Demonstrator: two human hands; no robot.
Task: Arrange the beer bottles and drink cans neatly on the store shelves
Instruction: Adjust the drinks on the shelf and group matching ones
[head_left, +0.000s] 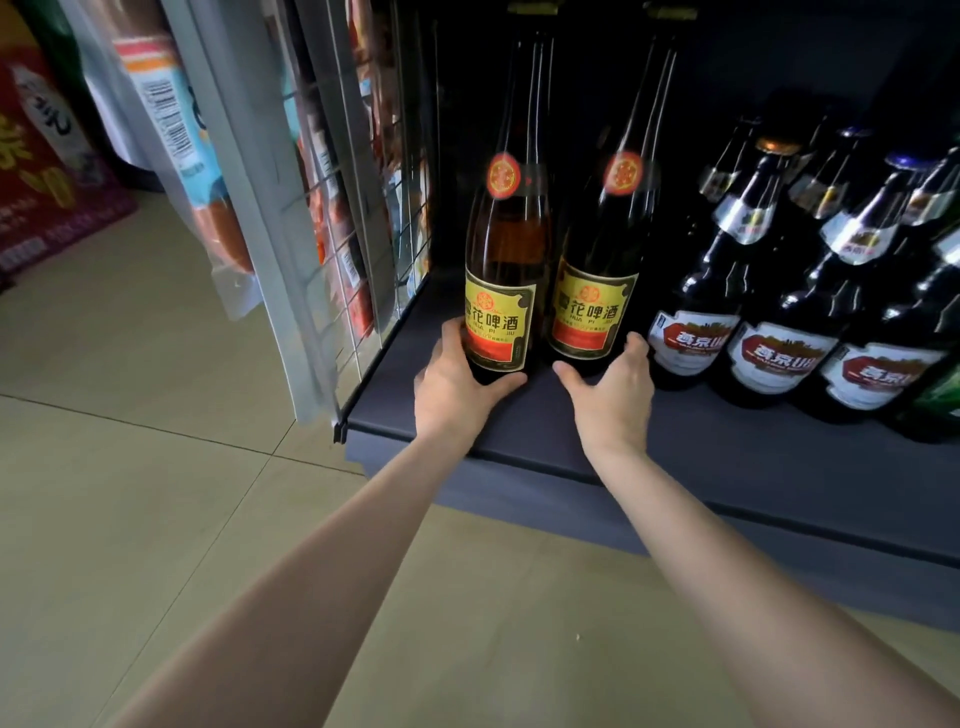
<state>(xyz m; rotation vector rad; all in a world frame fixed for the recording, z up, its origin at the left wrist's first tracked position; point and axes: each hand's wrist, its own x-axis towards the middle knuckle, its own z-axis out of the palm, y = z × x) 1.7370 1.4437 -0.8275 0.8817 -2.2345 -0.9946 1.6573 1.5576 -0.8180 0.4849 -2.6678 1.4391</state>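
Two tall brown beer bottles with yellow and red labels stand upright side by side at the left end of a dark bottom shelf. My left hand grips the base of the left bottle, thumb across its front and fingers round its left side. My right hand cups the base of the right bottle, thumb at the front and fingers at its right side. Both bottle bottoms are partly hidden by my hands.
Several dark bottles with white and red labels stand in rows right of my right hand. A wire-grid side panel with hanging packets bounds the shelf on the left. Tiled floor lies below, red cartons far left.
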